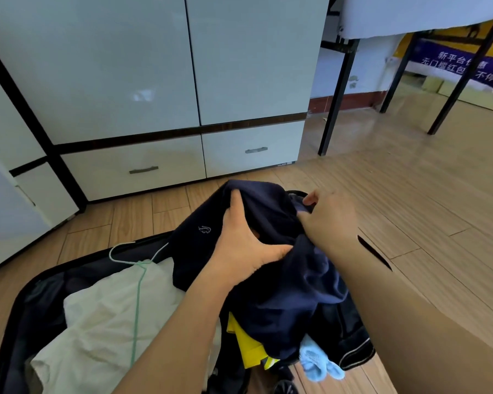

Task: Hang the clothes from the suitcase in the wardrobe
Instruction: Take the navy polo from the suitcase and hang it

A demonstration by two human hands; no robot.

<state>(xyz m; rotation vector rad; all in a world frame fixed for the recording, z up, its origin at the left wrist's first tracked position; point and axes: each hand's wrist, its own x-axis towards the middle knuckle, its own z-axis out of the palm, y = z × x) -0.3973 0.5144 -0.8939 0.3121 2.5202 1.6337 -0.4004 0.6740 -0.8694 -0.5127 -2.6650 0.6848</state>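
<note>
The white wardrobe (154,66) stands shut in front of me, its two drawers (134,169) closed at floor level. Below my arms the black suitcase (40,302) lies open on the wooden floor (410,194), holding a white garment (103,322) with a pale green hanger (138,280) lying on it, plus yellow (248,351) and light blue (318,362) pieces. I hold a navy garment (282,280) lifted above the suitcase: my left hand (245,245) grips a bunch of its fabric, and my right hand (328,220) pinches it near the top.
</note>
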